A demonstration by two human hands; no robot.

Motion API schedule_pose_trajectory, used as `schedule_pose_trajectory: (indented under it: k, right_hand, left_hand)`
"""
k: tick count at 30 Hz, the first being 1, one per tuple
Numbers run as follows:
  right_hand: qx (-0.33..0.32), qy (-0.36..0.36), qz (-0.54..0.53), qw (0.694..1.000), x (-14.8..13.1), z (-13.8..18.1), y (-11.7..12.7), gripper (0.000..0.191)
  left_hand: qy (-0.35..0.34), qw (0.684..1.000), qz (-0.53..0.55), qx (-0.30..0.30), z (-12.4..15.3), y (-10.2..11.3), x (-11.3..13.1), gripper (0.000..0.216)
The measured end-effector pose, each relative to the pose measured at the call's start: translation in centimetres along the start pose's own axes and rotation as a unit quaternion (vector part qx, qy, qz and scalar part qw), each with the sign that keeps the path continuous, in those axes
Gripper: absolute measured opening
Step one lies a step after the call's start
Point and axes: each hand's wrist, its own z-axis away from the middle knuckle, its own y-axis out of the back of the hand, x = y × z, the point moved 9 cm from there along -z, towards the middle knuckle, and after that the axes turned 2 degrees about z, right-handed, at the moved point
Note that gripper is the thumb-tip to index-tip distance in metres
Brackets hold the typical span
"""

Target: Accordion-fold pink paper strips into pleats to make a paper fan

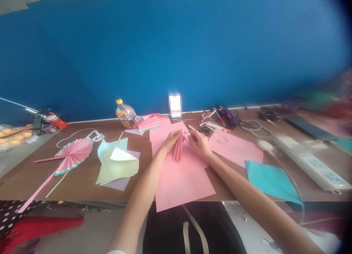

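- Nearest us, just past the front edge of the desk (82,188), we see dark clothing (165,228) with a pale drawstring (186,235).
- Our left hand (171,141) grips a pleated pink paper (178,149), its folds nearly upright over the pink sheets (184,184) mid-desk.
- Our right hand (200,142) is just beside it, fingers curled; we cannot tell whether they grasp the pink strip (191,128) there.
- To our left lie a pleated fan (78,155) and layered pale papers (118,169).
- To our right we have a turquoise sheet (271,180) and a white power strip (313,166).

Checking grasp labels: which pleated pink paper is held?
Narrow pink paper bundle in the left hand; blue-edged pink fan and striped pink pleats lie untouched.
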Motion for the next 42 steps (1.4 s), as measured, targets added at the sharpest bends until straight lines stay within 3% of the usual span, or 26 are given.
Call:
schedule_pose_trajectory:
  k: [8,16,22,27,30,34,37,42]
  right_hand:
    - [0.007,-0.032,-0.085,0.996,0.5,-0.3,-0.8,0.03]
    - [0.011,-0.038,-0.087,0.995,0.5,-0.3,-0.6,0.033]
    - [-0.017,-0.027,-0.05,0.998,0.2,0.0,-0.8,0.034]
    - [0.008,-0.035,-0.06,0.998,0.8,0.1,-0.6,0.038]
    - [-0.015,-0.083,-0.157,0.984,2.0,0.0,-1.5,0.035]
    - [-0.019,-0.177,-0.299,0.938,3.9,0.1,-2.1,0.034]
    - [0.014,-0.207,-0.338,0.918,5.0,0.0,-1.2,0.033]
    - [0.101,-0.208,-0.327,0.916,6.9,-0.1,1.2,0.031]
  left_hand:
    - [-0.015,0.997,-0.052,-0.053,0.1,-1.3,0.6,0.044]
    - [0.003,0.993,-0.081,-0.09,0.1,-2.2,0.0,0.041]
    - [0.009,0.985,-0.158,-0.075,-0.1,-1.4,-0.6,0.046]
    - [-0.002,0.988,-0.122,-0.094,-0.1,-2.1,-0.4,0.043]
    - [0.011,0.991,-0.092,-0.096,-0.2,-2.2,-0.7,0.048]
    - [0.027,0.992,-0.087,-0.085,-0.3,-1.7,-1.1,0.048]
    - [0.036,0.989,-0.093,-0.111,-0.1,-1.9,-1.1,0.049]
    - [0.023,0.977,-0.141,-0.158,0.2,-2.8,-0.7,0.047]
